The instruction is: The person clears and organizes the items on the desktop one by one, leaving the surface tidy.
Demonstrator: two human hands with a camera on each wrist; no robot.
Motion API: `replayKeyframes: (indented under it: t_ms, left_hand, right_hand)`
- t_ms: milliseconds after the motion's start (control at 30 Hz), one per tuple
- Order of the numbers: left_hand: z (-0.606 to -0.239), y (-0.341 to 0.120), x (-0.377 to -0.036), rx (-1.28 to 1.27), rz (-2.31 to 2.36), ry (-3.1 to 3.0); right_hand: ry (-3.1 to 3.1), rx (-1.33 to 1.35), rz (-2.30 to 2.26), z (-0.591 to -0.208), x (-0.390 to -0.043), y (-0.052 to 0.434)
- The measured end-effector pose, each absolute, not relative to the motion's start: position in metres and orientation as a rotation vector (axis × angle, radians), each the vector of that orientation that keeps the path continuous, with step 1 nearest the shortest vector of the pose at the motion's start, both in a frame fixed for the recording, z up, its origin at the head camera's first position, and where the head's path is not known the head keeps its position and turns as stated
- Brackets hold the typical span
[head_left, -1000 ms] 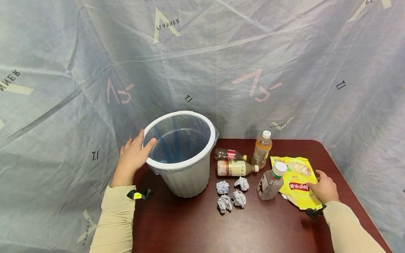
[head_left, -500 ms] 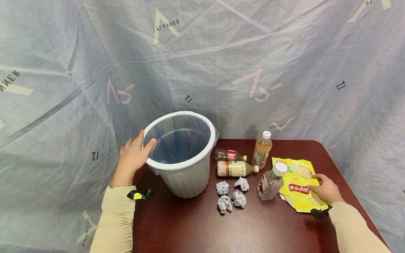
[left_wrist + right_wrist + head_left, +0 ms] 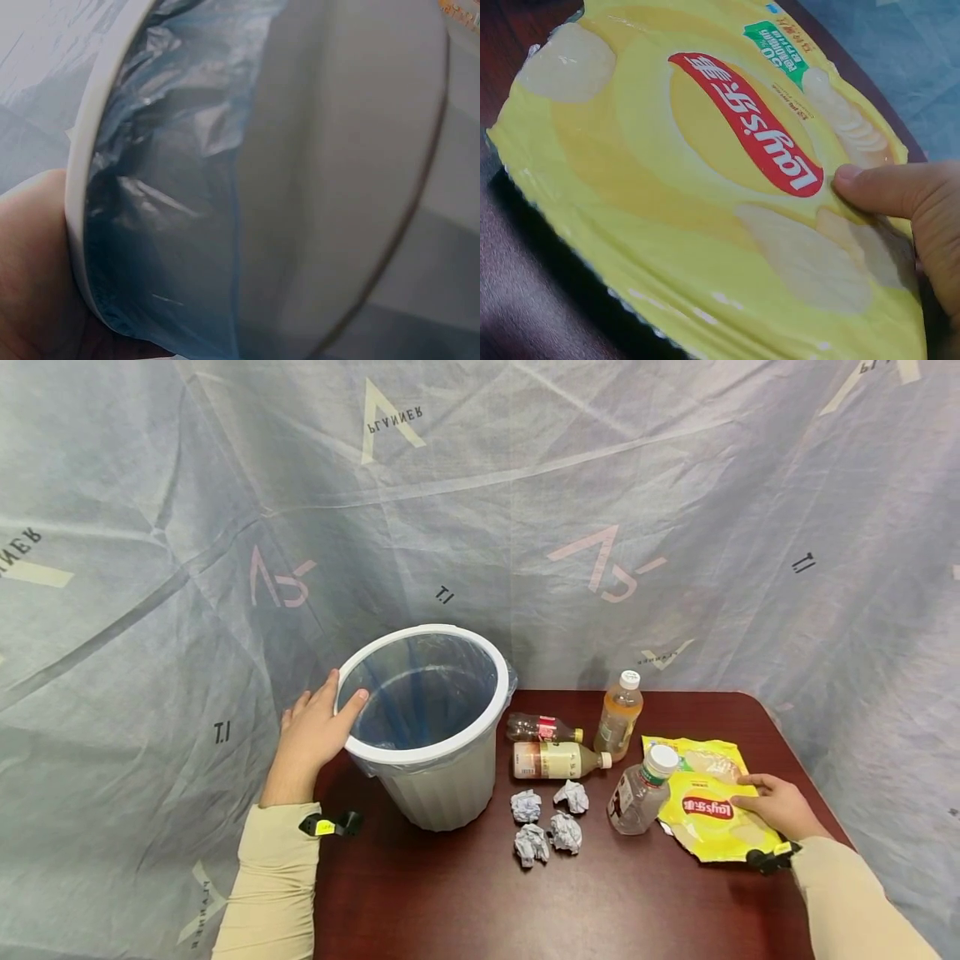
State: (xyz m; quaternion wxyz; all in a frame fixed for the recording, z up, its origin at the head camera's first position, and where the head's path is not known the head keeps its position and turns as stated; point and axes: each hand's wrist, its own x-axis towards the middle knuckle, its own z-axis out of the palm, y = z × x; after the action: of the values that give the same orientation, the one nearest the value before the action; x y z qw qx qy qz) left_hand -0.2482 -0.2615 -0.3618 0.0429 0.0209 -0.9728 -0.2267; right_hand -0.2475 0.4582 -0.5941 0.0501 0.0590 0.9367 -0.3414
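On the left, a light grey trash bin (image 3: 442, 789) with a white rim stands tilted in the head view, lined with a clear bluish bag (image 3: 172, 187). My left hand (image 3: 311, 735) holds its left rim, thumb over the inner side and fingers outside. A yellow Lay's chip bag (image 3: 712, 818) is at the right of the table. My right hand (image 3: 780, 806) pinches its right edge, the thumb (image 3: 877, 187) on the printed front. The fingers behind the bag are mostly hidden in the right wrist view.
Between bin and chip bag are several crumpled paper balls (image 3: 566, 832), a lying cola bottle (image 3: 542, 727), and a lying bottle with a cream label (image 3: 555, 761). An orange-tinted bottle (image 3: 618, 718) and a clear white-capped bottle (image 3: 637, 797) stand near the bag.
My right hand has shifted a little to the right and its grip on the chip bag's edge shows more clearly. The bag has shifted slightly with it. The left hand and bin hold still.
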Motion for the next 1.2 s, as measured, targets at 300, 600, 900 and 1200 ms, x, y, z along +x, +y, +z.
replayKeyframes:
  t_ms: [300,600,900,1200]
  left_hand:
    - [-0.361,-0.261,-0.247,0.071,-0.689,-2.973]
    - [-0.362,-0.261,-0.247,0.072,-0.694,-2.968]
    - [-0.362,-0.261,-0.246,0.063,-0.685,-2.976]
    - [-0.361,-0.261,-0.246,0.063,-0.68,-2.967]
  right_hand:
    - [2.825,0.123,-1.178,-0.58,-0.245,0.46]
    - [2.823,0.144,-1.191,-0.563,-0.247,0.459]
    - [2.987,0.127,-1.178,-0.543,-0.25,0.455]
    - [3.058,0.137,-1.208,-0.513,-0.255,0.455]
